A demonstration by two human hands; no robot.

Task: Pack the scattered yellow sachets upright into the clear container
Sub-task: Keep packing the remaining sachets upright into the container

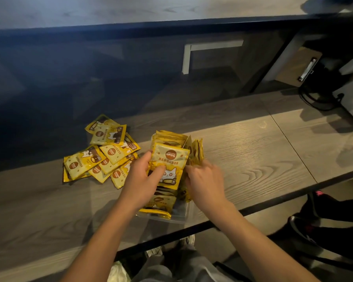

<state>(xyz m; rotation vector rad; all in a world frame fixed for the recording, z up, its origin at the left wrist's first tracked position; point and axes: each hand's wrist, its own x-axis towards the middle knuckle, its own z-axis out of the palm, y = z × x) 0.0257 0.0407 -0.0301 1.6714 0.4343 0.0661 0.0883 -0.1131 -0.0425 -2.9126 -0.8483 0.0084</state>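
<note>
Left hand (145,176) grips a yellow foil sachet with a cat print (168,165), thumb across its lower face, fingers curled behind its left edge; sachet is upright, face toward camera, over the middle of the clear plastic rectangular container (179,217); right hand (204,178) sits at the sachet's right edge among the packed ones, fingers curled in, motion-blurred; cannot tell whether it pinches anything; container rests on the grey wood-grain tabletop (253,151) near the front edge; far end holds a row of upright yellow sachets (171,137), more stand edge-on along the right side (198,153), a few leaning sachets (159,202) fill the near end; loose pile of matching yellow sachets (102,151) lies flat and overlapping on the table just left of the container; brown clipboard with a metal clip (300,68) at upper right beyond the table, well apart; black shoe with pink trim (314,222) on the floor at lower right.
</note>
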